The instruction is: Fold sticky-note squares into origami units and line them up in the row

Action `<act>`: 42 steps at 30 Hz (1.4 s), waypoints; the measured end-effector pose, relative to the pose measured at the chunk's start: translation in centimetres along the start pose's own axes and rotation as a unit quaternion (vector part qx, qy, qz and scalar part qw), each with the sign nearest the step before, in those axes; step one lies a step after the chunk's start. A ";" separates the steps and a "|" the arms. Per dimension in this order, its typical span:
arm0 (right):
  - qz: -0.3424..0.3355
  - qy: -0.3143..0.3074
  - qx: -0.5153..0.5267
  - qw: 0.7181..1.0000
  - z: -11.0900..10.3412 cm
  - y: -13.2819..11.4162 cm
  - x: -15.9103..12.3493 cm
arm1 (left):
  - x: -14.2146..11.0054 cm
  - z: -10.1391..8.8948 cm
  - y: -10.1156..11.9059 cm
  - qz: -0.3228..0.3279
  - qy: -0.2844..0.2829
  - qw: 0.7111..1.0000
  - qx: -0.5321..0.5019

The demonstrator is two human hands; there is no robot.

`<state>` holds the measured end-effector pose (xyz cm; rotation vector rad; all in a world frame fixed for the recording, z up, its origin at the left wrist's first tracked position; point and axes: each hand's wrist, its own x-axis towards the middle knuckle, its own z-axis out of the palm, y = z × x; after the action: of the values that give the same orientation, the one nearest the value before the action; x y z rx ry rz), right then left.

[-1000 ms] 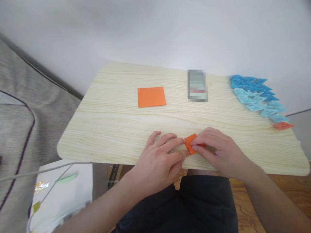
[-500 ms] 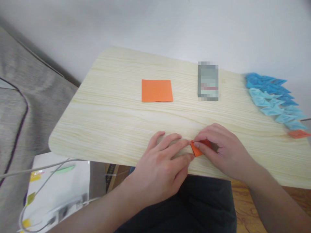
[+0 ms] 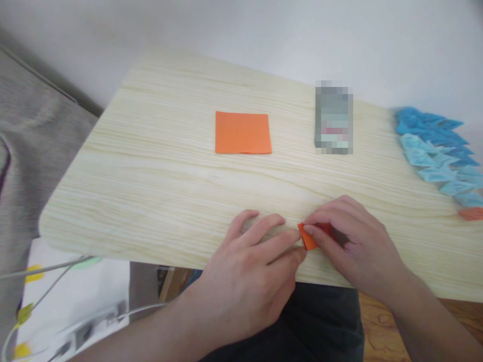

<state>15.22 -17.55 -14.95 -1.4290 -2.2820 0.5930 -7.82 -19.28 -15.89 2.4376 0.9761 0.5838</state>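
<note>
A small folded piece of orange paper lies near the table's front edge, partly covered by fingers. My right hand pinches it between thumb and index finger at its upper left part. Spread flat on the table, my left hand reaches the paper's left edge with its index finger and another fingertip. A larger orange paper rectangle rests farther back on the table.
Folded paper pieces in dark blue and light blue, with an orange folded piece, line the right side. A pixelated, phone-like object lies at the back. Cables and a power strip sit below left of the table.
The camera view has shifted and come slightly closer. Both hands stay at the small orange paper with nearly the same hold; the right hand still pinches it.
</note>
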 end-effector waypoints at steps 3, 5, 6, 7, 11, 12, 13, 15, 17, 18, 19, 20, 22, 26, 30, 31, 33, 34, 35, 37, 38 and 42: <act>0.001 0.005 -0.005 1.000 0.2 -0.1 -0.1 | 0.0 0.0 0.0 0.001 0.000 1.000 0.001; 0.000 0.005 -0.009 1.000 0.3 -0.1 -0.2 | 0.0 0.0 0.1 0.000 0.003 1.000 0.002; 0.000 0.005 -0.011 1.000 0.3 -0.1 -0.2 | 0.0 0.0 0.2 -0.002 0.003 1.000 0.002; 0.001 0.004 -0.013 1.000 0.3 0.0 -0.2 | 0.0 0.0 0.3 -0.005 0.005 1.000 0.001; -0.001 -0.001 -0.017 1.000 0.3 0.0 0.0 | 0.0 0.1 0.4 -0.014 0.000 1.000 -0.002; -0.002 -0.002 -0.017 1.000 0.3 0.0 0.0 | 0.0 0.1 0.4 -0.013 -0.002 1.000 -0.001; -0.001 -0.002 -0.018 1.000 0.3 0.1 0.0 | 0.0 0.1 0.4 -0.011 -0.004 1.000 0.001; 0.012 0.005 -0.020 1.000 0.3 0.1 0.0 | 0.0 0.1 0.3 -0.012 -0.006 1.000 0.007; 0.034 0.014 -0.014 0.999 0.3 0.2 -0.1 | 0.0 0.1 0.3 -0.017 -0.006 1.000 0.014; 0.046 0.022 -0.011 0.999 0.3 0.2 -0.2 | 0.0 0.2 0.3 -0.018 -0.004 1.000 0.017; 0.056 0.029 -0.011 0.998 0.3 0.3 -0.3 | 0.0 0.2 0.3 -0.018 -0.002 1.000 0.020; 0.062 0.037 -0.013 0.997 0.4 0.3 -0.3 | 0.0 0.2 0.4 -0.016 0.000 1.000 0.022; 0.066 0.056 -0.023 0.996 0.5 0.4 -0.4 | -0.1 0.3 0.4 -0.010 0.002 1.000 0.027; 0.042 0.113 -0.047 0.992 0.9 0.6 -0.6 | -0.1 0.4 0.3 -0.009 -0.003 0.999 0.035; 0.031 0.161 -0.082 0.983 1.3 0.1 -1.8 | 0.0 0.3 0.4 -0.015 -0.010 0.999 0.041; 0.035 0.172 -0.091 0.980 1.4 -0.2 -2.3 | 0.0 0.3 0.4 -0.016 -0.010 0.999 0.042; 0.039 0.193 -0.102 0.975 1.7 -0.9 -3.3 | 0.1 0.3 0.4 -0.017 -0.008 0.999 0.041; 0.038 0.198 -0.104 0.974 1.9 -1.2 -3.7 | 0.1 0.3 0.5 -0.018 -0.007 0.999 0.041; 0.040 0.198 -0.103 0.974 2.1 -1.6 -4.1 | 0.1 0.3 0.5 -0.019 -0.006 0.999 0.041; 0.054 0.198 -0.095 0.974 2.4 -1.9 -4.5 | 0.1 0.3 0.5 -0.020 -0.003 0.999 0.042; 0.065 0.197 -0.087 0.974 2.5 -1.9 -4.6 | 0.1 0.4 0.5 -0.021 0.000 0.999 0.043; 0.114 0.201 -0.071 0.970 2.3 -0.8 -4.8 | 0.0 0.5 0.4 -0.016 0.006 0.999 0.042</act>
<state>15.40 -22.51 -16.89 -1.7144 -1.8871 0.1784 -7.33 -19.65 -16.05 2.4896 1.0618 0.5592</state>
